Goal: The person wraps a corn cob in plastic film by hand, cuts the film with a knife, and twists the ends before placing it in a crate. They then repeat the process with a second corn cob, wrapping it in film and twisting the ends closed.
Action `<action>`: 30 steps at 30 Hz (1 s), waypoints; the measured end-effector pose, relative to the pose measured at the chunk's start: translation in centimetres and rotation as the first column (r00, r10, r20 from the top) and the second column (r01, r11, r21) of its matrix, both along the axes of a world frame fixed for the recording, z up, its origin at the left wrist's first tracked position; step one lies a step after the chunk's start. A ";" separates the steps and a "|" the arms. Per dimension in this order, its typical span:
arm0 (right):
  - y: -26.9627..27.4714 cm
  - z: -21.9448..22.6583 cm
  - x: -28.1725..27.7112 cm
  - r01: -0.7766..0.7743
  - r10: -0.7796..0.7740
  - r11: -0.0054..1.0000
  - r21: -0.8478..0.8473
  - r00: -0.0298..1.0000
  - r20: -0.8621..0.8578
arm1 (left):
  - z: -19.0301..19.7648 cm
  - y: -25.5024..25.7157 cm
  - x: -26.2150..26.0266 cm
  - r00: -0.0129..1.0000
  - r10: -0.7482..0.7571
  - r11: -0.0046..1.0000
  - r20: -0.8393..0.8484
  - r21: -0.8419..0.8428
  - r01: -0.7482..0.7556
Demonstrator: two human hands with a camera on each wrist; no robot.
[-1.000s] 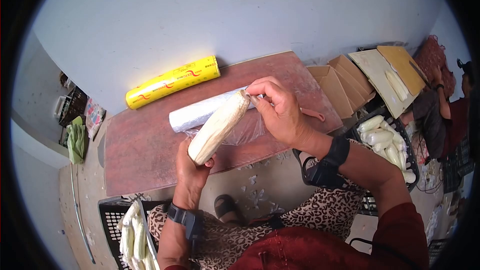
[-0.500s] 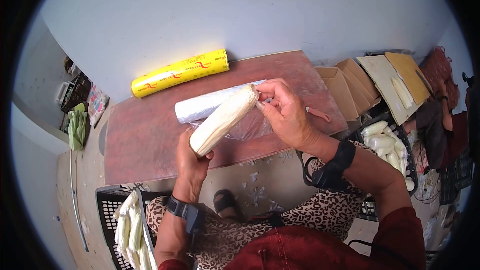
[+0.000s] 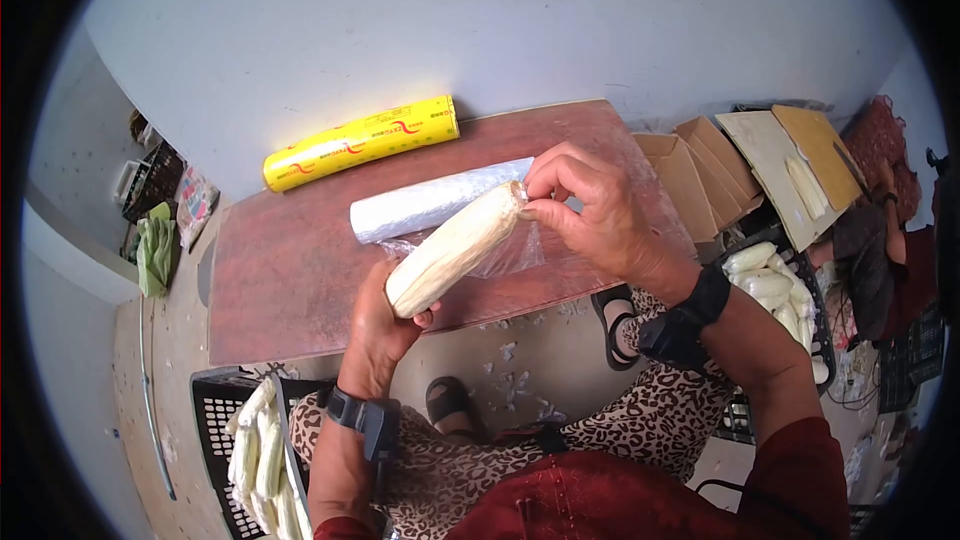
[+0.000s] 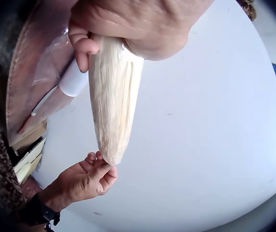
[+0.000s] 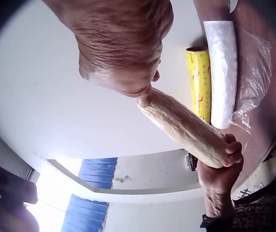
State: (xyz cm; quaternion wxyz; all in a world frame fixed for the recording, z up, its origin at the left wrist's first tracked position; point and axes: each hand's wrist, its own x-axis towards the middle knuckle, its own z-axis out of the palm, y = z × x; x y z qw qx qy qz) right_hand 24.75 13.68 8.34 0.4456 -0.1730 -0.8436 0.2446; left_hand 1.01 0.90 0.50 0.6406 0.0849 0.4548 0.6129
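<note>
A long pale ear of corn in its husk (image 3: 455,250) is held at a slant above the table, its narrower end up and to the right. My left hand (image 3: 383,318) grips the thick lower end, fingers wrapped round it. At the upper end, the thumb and forefinger of my right hand (image 3: 590,202) pinch the tip. Lengthwise ridges and a slight sheen show on the husk (image 4: 114,92) in the left wrist view. Behind the corn lies a roll of clear film (image 3: 420,205), with a loose film sheet (image 3: 512,252) spread beside it.
A yellow printed roll (image 3: 360,143) lies along the wall at the back of the red-brown table (image 3: 280,280). Crates of pale ears stand at lower left (image 3: 215,415) and at right (image 3: 825,305). Cardboard boxes (image 3: 690,170) and another person (image 3: 885,240) are at right.
The right hand has stayed at the corn's tip, shifting slightly right with its fingers rearranged. The left hand keeps its grip. The head view has tilted a little.
</note>
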 end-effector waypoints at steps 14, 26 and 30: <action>-1.8 -1.0 -0.2 0.071 -0.078 0.995 0.073 0.993 0.090 | 0.8 0.1 -0.2 0.933 0.141 0.984 -0.330 0.154 -0.094; 0.2 -2.4 -0.6 -0.126 0.057 0.707 -0.696 0.991 -0.122 | 0.9 -0.7 0.2 0.461 0.456 0.878 -0.761 0.468 -0.097; 0.5 -3.1 -0.7 -0.103 0.021 0.704 -0.702 0.992 -0.125 | 2.0 -1.5 0.8 0.416 0.426 0.891 -0.803 0.451 -0.043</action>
